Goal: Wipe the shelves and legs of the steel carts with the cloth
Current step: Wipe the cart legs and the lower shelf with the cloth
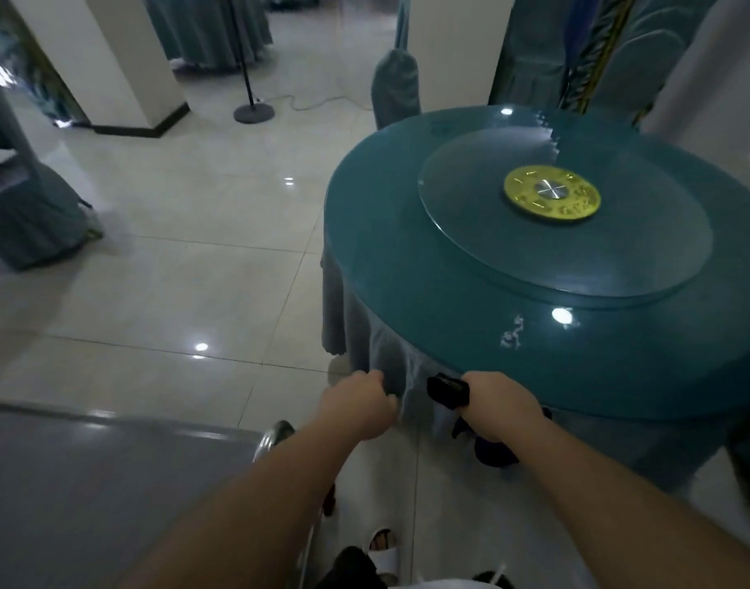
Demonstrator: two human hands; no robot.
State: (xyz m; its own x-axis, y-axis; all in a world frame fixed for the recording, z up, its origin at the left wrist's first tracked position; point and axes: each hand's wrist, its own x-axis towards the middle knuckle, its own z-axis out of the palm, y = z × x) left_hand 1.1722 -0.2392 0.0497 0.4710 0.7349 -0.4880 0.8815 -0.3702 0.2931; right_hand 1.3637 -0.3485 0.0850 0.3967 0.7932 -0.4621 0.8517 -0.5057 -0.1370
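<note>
Two bare forearms are stretched forward beside the steel cart [109, 474].
A dark cloth [447, 389] is gripped by the right hand [502, 408]; the left hand [360, 408] is curled, empty.

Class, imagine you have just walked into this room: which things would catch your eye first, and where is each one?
The eye goes first to the round teal table at right, with its glass turntable and gold hub. In front, near the table's edge, the right hand grips a dark cloth and the left hand is curled in a fist. The steel cart's grey shelf fills the lower left.
</note>
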